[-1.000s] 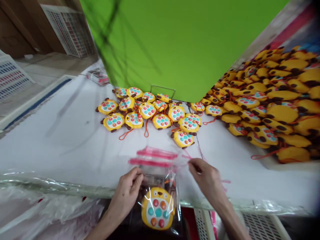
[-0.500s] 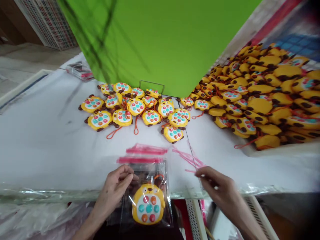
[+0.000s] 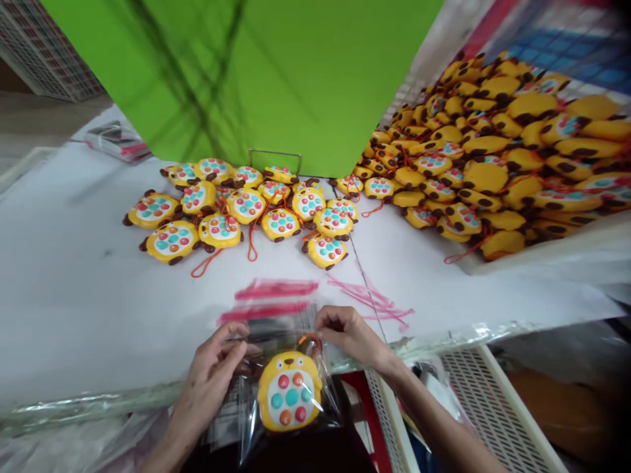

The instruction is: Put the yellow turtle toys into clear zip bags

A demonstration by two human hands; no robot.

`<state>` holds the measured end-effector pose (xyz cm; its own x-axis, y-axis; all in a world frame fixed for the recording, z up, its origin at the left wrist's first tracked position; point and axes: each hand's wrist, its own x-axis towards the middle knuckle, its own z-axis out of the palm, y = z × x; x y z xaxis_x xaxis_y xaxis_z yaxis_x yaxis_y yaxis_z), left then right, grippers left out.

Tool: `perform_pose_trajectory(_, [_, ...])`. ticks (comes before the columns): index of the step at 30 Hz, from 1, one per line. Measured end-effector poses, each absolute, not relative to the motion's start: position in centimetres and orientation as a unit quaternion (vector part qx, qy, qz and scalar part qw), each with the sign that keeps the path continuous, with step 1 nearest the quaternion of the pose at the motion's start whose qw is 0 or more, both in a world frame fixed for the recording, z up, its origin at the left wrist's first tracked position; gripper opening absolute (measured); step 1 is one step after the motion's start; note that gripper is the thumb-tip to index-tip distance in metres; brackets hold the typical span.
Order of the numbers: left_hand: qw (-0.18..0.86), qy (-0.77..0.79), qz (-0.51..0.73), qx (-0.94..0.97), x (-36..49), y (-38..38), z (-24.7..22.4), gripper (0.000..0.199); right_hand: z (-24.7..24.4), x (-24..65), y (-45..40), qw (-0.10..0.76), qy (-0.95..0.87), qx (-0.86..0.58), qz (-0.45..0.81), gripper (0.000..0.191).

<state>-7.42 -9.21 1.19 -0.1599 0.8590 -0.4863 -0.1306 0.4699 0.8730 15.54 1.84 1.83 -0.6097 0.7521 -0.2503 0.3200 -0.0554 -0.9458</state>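
Note:
A yellow animal-shaped toy [image 3: 290, 392] with round coloured buttons lies inside a clear plastic bag [image 3: 251, 420] at the table's front edge. My left hand [image 3: 217, 361] is at the bag's upper left, its thumb and fingers closed on the plastic. At the upper right corner of the bag, my right hand [image 3: 348, 332] pinches the plastic beside the toy's orange loop. More bags with pink seals [image 3: 276, 289] lie just behind. Loose pink strips [image 3: 374, 302] are scattered to the right of them.
Several similar toys [image 3: 172, 242] are spread across the white table [image 3: 89, 295]. A green panel [image 3: 256, 79] stands behind them. At the right, a large pile of toys [image 3: 486, 177] fills a white container. Packed bags [image 3: 118, 140] lie at the back left.
My right hand has moved left from the pink strips to the bag's upper right corner. The camera view has shifted and turned slightly.

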Motion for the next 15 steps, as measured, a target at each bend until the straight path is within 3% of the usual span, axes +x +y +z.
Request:
perform_pose_trajectory(6, [0.548, 0.648, 0.429, 0.312, -7.6, -9.2, 0.9, 0.015, 2.1, 15.8, 1.5, 0.171, -0.696, -0.399, 0.572, 0.023])
perform_pose_trajectory(15, [0.529, 0.672, 0.394, 0.337, -7.0, -8.8, 1.7, 0.031, 4.5, 14.8, 0.3, 0.078, -0.831, -0.376, 0.402, 0.032])
